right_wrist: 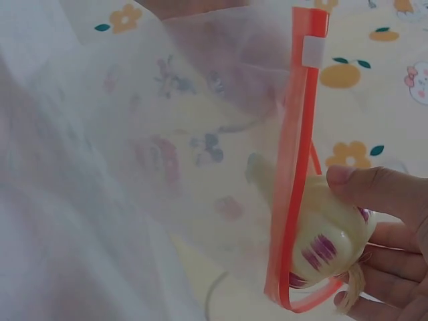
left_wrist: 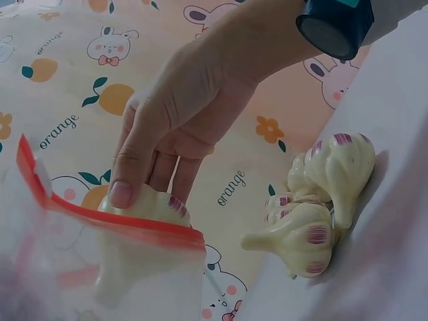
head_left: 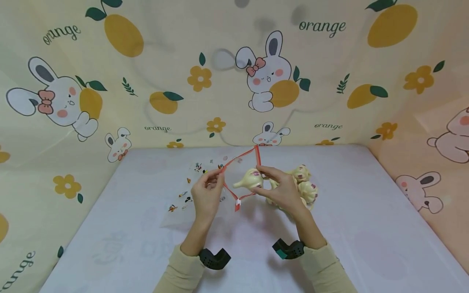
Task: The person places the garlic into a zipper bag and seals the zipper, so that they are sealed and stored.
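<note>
Snag risk: I judge the limp bag (head_left: 186,205) could fold, its red rim (head_left: 239,156) catching the garlic bulb (head_left: 252,179).
Slip risk: glossy bulb might slide from a light grip.
Left hand (head_left: 208,193): pinches rim at 9 o'clock.
Right hand (head_left: 281,188): holds bulb within rim, neck toward 9 o'clock.
Bag: thin, translucent film.
Bulb: smooth, rounded, purple-streaked.

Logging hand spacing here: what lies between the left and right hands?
In the head view, the mouth of the red-rimmed zip bag and a garlic bulb, held by the right hand, stem toward the left hand.
</note>
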A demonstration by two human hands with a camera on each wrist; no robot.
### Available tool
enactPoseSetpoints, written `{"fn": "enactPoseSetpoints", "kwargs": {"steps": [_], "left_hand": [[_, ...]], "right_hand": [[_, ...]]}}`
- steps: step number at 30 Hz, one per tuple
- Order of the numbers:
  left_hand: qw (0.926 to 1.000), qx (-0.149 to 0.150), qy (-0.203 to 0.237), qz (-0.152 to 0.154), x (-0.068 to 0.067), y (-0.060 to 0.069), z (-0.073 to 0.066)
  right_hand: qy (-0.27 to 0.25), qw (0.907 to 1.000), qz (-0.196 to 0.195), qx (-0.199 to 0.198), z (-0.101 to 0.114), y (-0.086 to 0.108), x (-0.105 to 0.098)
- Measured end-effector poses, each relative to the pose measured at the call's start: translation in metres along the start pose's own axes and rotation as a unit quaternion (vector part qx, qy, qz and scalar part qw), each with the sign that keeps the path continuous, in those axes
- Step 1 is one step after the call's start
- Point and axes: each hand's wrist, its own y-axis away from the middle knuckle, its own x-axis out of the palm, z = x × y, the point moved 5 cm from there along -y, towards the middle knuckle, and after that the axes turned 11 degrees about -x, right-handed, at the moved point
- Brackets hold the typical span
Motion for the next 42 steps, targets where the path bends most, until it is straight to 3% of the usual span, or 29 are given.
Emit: {"fn": "enactPoseSetpoints", "kwargs": {"steps": [8,19,27,32,42], "left_hand": [[0.9985,0.04,0.028,-0.026,-0.003,0.0,-0.001],[0.9968,0.055,0.04,-0.042,-0.005,-0.003,-0.001],[0.9952,0.076,0.026,-0.056,-0.011,-0.006,-0.001],[0.9953,0.081,0.03,-0.044,-0.01,-0.008,0.0],[0.9953,0.081,0.034,-0.041,-0.008,-0.006,-0.001]], "right_hand": [[-0.03,0.9994,0.013,0.008,0.003,-0.001,0.002],[-0.05,0.9984,0.017,0.018,-0.004,0.001,-0.001],[-0.009,0.997,0.046,0.061,-0.024,0.016,-0.011],[0.029,0.9956,0.046,0.077,-0.035,0.02,-0.018],[0.056,0.9903,0.069,0.107,-0.049,0.023,-0.02]]}}
